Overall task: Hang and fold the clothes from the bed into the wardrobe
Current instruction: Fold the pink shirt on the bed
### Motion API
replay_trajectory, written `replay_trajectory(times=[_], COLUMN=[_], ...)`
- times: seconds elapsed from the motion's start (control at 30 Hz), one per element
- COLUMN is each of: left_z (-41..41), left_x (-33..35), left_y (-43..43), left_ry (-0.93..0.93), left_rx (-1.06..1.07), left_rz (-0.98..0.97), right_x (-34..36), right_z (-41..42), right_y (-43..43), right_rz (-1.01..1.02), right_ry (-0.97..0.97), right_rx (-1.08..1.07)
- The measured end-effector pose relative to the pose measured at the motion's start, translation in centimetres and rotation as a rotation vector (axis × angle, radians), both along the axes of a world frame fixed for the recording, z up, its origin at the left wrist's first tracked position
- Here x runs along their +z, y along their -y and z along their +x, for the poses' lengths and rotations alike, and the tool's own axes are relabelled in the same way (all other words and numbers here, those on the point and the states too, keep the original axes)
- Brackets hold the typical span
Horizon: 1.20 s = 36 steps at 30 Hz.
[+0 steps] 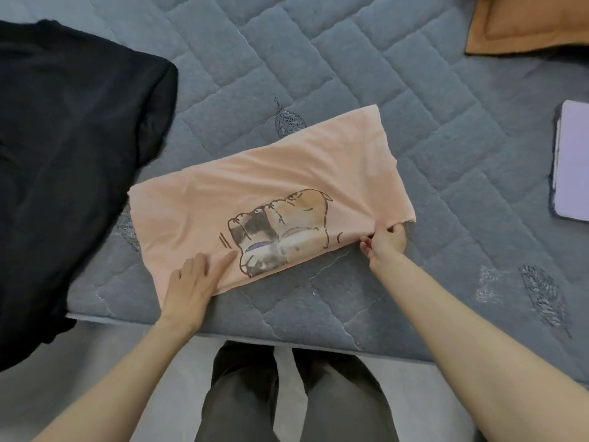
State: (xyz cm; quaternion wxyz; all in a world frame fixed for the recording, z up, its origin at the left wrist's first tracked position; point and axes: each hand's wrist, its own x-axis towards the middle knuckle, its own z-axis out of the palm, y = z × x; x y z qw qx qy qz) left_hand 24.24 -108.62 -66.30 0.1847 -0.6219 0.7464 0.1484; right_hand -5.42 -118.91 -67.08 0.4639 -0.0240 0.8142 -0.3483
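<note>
The person stood at the bed's edge, grey trousers (287, 406) above a pale floor (105, 365), both bare forearms reaching over the bed (350, 71), which wore a grey quilted cover. The left hand (191, 282) lay flat, fingers straight and a little spread, pressing down the near left corner of a peach shirt (255, 186). The right hand (387, 239) had its fingers curled round the shirt's near right corner, pinching the cloth so that small creases ran out from the grip. The shirt was folded into a long strip and lay slantwise on the cover near the bed's edge, its cartoon print (277, 234) facing up between the two hands. To the left, a black garment (63, 138) sprawled across the cover and hung over the edge, just beside the shirt but not touching it. Farther off at the right edge lay a lilac flat thing (573, 164), perhaps a notebook or tablet, and in the far right corner an orange pillow (526, 23).
</note>
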Motion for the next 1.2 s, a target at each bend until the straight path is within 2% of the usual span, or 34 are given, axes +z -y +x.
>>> replay_trajectory(times=[0.1,0.23,0.33,0.47,0.57,0.63,0.8,0.9,1.0,1.13,1.2], left_z=[0.0,-1.5,-2.9,-3.8,-4.8,-6.1,-10.3,-12.0,-12.3,-11.5,-11.5], left_x=[0.0,1.3,1.0,0.3,-0.5,-0.8,-1.4,-1.0,0.3,4.0,6.7], left_y=[0.4,4.9,10.1,16.6,20.3,21.9,23.7,24.0,23.0,21.5,21.0], left_ry=[-0.029,-0.187,-0.312,-0.392,-0.382,-0.457,-0.513,-0.605,-0.731,-0.893,-0.953], left_rx=[0.094,0.107,0.179,0.258,0.181,0.147,0.225,0.361,0.409,0.483,0.433], left_rz=[0.229,0.079,-0.017,0.045,0.134,0.147,0.131,0.227,0.311,0.285,0.268], right_x=[0.0,0.4,0.4,-0.1,-0.9,-1.5,-2.8,-1.6,0.2,3.7,6.0], right_z=[0.4,3.7,6.4,8.3,8.3,8.0,6.8,6.5,6.4,5.5,4.4], right_y=[-1.2,-3.5,-4.6,-4.8,-3.8,-3.0,-1.9,-1.7,-1.9,-4.4,-5.9], right_rz=[0.078,0.140,0.090,0.047,0.013,-0.024,-0.074,-0.074,-0.166,-0.290,-0.330], right_ry=[0.045,0.205,0.292,0.283,0.163,0.141,0.142,0.282,0.409,0.321,0.253], right_rx=[-0.017,-0.011,0.043,-0.030,-0.123,-0.175,-0.231,-0.276,-0.296,-0.322,-0.384])
